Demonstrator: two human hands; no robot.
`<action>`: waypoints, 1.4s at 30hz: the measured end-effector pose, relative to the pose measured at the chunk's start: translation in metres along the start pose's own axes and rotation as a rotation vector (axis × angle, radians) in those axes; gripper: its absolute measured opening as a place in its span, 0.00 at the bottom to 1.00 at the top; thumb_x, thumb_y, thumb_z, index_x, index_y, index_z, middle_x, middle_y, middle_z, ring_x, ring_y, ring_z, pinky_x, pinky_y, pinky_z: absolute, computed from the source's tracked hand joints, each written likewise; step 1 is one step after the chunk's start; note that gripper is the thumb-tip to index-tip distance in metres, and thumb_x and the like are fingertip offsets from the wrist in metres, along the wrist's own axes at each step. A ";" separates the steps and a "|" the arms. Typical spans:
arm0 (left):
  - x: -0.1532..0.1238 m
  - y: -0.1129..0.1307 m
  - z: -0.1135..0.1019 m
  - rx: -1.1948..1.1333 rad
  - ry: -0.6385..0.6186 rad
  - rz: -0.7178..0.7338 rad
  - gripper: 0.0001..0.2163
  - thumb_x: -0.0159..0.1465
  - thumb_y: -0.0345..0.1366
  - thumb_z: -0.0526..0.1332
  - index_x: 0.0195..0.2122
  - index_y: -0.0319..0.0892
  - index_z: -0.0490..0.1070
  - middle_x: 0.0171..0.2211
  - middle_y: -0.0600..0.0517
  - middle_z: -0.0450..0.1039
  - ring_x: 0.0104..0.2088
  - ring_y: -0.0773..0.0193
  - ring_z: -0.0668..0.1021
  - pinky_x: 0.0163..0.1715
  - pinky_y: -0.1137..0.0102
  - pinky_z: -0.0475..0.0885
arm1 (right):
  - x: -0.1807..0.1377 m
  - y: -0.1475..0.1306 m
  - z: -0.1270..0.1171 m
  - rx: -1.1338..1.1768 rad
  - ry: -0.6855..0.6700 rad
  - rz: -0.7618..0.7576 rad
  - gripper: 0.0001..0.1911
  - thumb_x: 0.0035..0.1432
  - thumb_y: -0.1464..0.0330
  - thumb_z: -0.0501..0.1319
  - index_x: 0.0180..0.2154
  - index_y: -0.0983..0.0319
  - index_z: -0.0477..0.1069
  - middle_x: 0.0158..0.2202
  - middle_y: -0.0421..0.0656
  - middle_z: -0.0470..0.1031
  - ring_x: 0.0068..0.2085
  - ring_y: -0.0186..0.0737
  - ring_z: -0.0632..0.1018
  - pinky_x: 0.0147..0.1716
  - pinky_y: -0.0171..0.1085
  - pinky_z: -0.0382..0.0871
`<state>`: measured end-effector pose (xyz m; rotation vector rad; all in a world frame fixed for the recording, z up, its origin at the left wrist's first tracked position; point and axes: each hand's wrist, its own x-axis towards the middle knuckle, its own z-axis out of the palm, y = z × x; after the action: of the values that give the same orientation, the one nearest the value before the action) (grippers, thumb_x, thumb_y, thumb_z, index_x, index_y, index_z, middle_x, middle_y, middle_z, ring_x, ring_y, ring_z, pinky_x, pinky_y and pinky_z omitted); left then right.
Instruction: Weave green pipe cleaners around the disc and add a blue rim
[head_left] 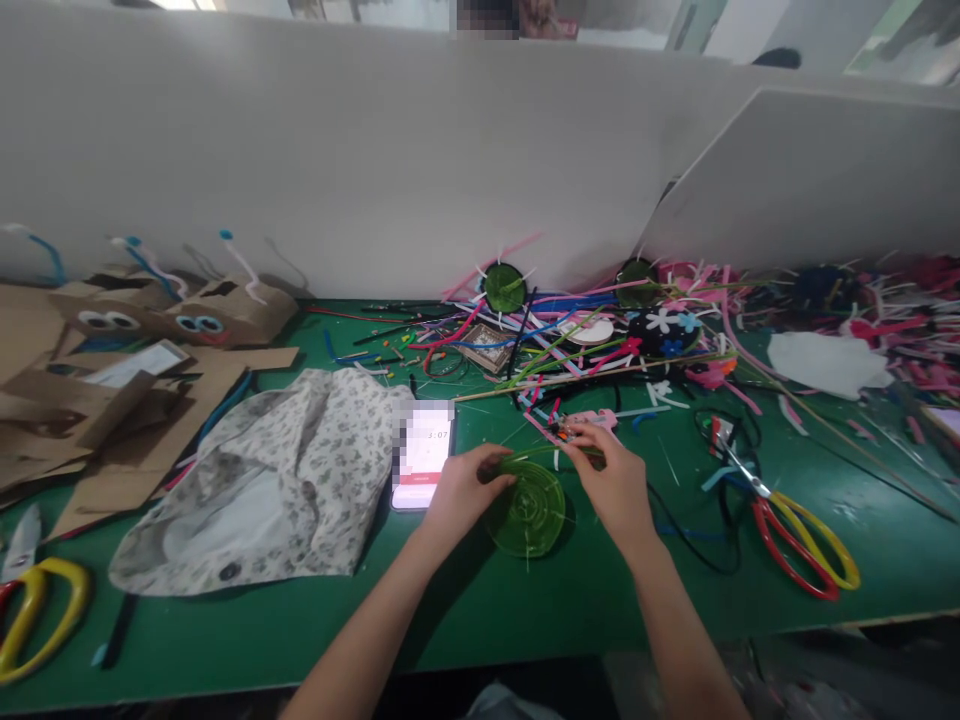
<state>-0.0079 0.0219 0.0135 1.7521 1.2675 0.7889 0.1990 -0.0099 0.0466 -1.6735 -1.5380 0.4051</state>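
Just right of the phone (424,465), the green disc (527,512) lies below my hands. My left hand (471,490) pinches its rim on the side toward the phone. My right hand (611,482), a little apart and farther from the phone, pinches a green strand (541,455) running along the disc's far edge. On the near side of the phone, the green tabletop (457,625) stretches to its front edge, giving my forearms room. A printed cloth (289,470) hems in the phone's left side. Red-and-yellow scissors (806,550) lie well right of the phone, handles toward the front edge. Beyond the phone, a pale partition (337,180) closes off the back, with cardboard figures (240,312) to the phone's left and tangled coloured stems (574,301) to its right.
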 end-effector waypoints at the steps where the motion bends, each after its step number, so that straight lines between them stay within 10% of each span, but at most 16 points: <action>1: 0.000 -0.001 0.000 -0.019 0.001 -0.005 0.13 0.55 0.34 0.67 0.43 0.46 0.75 0.36 0.52 0.78 0.37 0.60 0.79 0.37 0.68 0.74 | 0.001 0.002 0.000 -0.009 0.003 0.004 0.13 0.58 0.62 0.58 0.44 0.57 0.72 0.37 0.43 0.79 0.38 0.41 0.79 0.40 0.40 0.73; 12: 0.001 -0.009 0.004 -0.033 0.022 -0.016 0.12 0.54 0.36 0.68 0.41 0.46 0.76 0.34 0.53 0.78 0.36 0.60 0.80 0.35 0.69 0.74 | 0.008 0.068 -0.004 -0.481 0.163 -0.095 0.42 0.50 0.46 0.60 0.56 0.69 0.59 0.50 0.60 0.68 0.51 0.58 0.68 0.47 0.52 0.64; 20: 0.003 -0.010 0.005 -0.020 0.023 -0.022 0.12 0.54 0.36 0.68 0.41 0.46 0.76 0.34 0.52 0.78 0.35 0.60 0.80 0.34 0.69 0.74 | 0.005 0.068 0.004 -0.519 0.137 0.005 0.23 0.57 0.61 0.56 0.53 0.64 0.65 0.40 0.51 0.75 0.41 0.51 0.74 0.37 0.44 0.68; 42: 0.002 -0.008 0.005 -0.033 0.027 -0.019 0.12 0.54 0.35 0.68 0.41 0.47 0.76 0.33 0.54 0.78 0.35 0.61 0.80 0.33 0.71 0.74 | -0.009 0.060 0.011 -0.390 0.113 -0.131 0.17 0.57 0.63 0.57 0.46 0.62 0.72 0.39 0.47 0.77 0.39 0.45 0.76 0.39 0.41 0.69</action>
<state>-0.0070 0.0238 0.0043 1.7060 1.2796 0.8207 0.2300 -0.0105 -0.0063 -1.8356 -1.7078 -0.0650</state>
